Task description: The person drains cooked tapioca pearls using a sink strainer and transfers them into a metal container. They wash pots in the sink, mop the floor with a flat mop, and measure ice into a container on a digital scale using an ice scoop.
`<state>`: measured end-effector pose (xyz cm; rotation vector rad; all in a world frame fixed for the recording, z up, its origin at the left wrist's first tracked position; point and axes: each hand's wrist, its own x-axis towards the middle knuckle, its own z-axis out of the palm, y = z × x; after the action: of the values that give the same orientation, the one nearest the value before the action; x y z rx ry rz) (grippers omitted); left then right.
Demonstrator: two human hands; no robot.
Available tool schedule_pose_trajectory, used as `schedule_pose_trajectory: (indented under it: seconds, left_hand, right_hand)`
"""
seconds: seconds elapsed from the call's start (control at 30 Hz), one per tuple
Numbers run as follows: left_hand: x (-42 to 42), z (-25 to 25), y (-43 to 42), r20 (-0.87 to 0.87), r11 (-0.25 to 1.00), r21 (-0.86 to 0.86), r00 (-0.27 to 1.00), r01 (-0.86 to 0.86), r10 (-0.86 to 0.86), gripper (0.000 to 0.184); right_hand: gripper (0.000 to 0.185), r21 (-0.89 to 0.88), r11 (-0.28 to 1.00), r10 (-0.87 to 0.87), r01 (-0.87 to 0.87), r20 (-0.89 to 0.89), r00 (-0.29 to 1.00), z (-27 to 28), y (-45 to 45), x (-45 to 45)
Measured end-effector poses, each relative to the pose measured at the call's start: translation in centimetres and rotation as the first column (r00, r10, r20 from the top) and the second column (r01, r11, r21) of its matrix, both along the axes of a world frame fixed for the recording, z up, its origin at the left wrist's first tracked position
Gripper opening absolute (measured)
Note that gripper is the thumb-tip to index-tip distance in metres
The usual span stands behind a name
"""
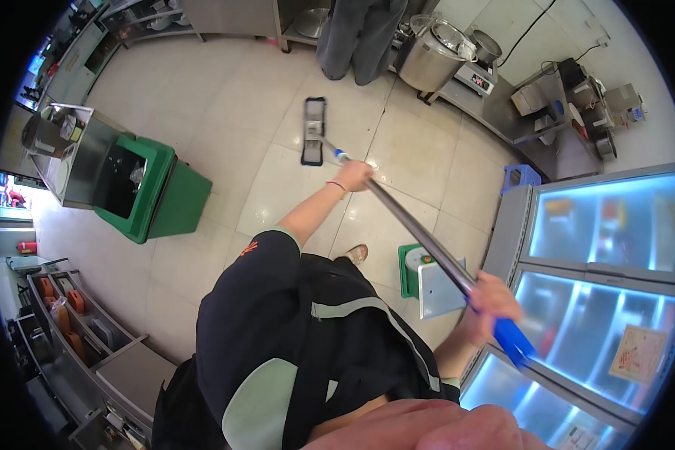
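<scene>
A flat mop runs diagonally across the view, with its metal pole (420,232) slanting from upper left to lower right. Its rectangular dark-edged mop head (314,131) lies on the tiled floor. My left hand (355,176) is wrapped around the lower pole, close to the blue joint. Farther up, my right hand (493,304), slightly blurred, grips the pole just by the blue handle end (513,341). Below the pole, a green scale (410,274) with a metal pan stands on the floor near my sandalled foot (358,253).
Left of me stands a green bin (180,195) beside a metal cart (75,161). A person in grey trousers (360,37) stands at the back, near a large steel pot (431,60). Lit glass-door fridges (600,300) line the right, with a blue stool (519,178) beside them.
</scene>
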<state>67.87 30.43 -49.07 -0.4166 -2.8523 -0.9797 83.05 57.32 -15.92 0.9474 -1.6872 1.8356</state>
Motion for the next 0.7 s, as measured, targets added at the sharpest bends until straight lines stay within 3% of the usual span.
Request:
schedule_pose_trajectory:
  seconds: [0.03,0.1,0.17,0.27,0.33,0.43,0.5,0.57,0.63,0.7]
  left_hand:
    - [-1.1,0.4,-1.4,0.211,0.982,-0.057,0.959,-0.18,0.188,0.013]
    - [-4.1,-6.9,-5.0,0.164,0.887,-0.262,0.888,-0.38,0.429,0.022]
    - [-6.2,-5.6,-5.3,0.11,0.863,-0.268,0.876,-0.429,0.47,0.028]
    - [-8.6,-0.8,-1.9,0.259,0.853,-0.207,0.814,-0.479,0.52,0.037]
    - [-10.9,-0.7,0.6,0.32,0.849,-0.205,0.787,-0.487,0.528,0.038]
    - [-15.3,-2.0,7.4,0.182,0.889,-0.224,0.88,-0.399,0.44,0.036]
    - [-18.2,-1.0,13.5,0.325,0.975,0.099,0.932,-0.201,0.159,0.019]
    - [-20.7,1.2,20.6,0.194,0.987,0.16,0.981,-0.027,-0.005,0.014]
    - [-23.9,2.8,27.4,0.229,0.979,0.191,0.966,0.074,-0.118,0.015]
    - [-26.9,4.6,33.0,0.168,0.914,0.384,0.964,0.127,-0.205,0.023]
  right_hand:
    - [0.014,0.006,1.0,0.016,-0.018,0.196,0.98,-1.6,-1.1,-1.9]
    - [0.012,-0.046,0.984,0.179,-0.173,0.243,0.953,-5.6,-2.3,-6.7]
    - [0.013,-0.038,0.955,0.293,-0.293,0.245,0.924,-6.6,-2.5,-11.0]
    - [0.018,-0.12,0.915,0.403,-0.385,0.271,0.874,-6.6,-0.8,-16.4]
    - [0.021,-0.159,0.913,0.408,-0.376,0.296,0.864,-5.3,1.3,-18.8]
    - [0.02,-0.183,0.946,0.312,-0.267,0.293,0.904,-3.0,7.7,-22.8]
    - [0.017,-0.168,0.959,0.265,-0.227,0.258,0.929,0.5,12.3,-24.8]
    - [0.016,-0.089,0.983,0.179,-0.162,0.252,0.951,4.3,16.7,-26.1]
    - [0.02,-0.053,0.997,0.071,-0.062,0.185,0.98,7.7,19.0,-27.5]
    - [0.023,0.062,0.998,0.009,-0.022,0.194,0.981,10.5,20.1,-29.5]
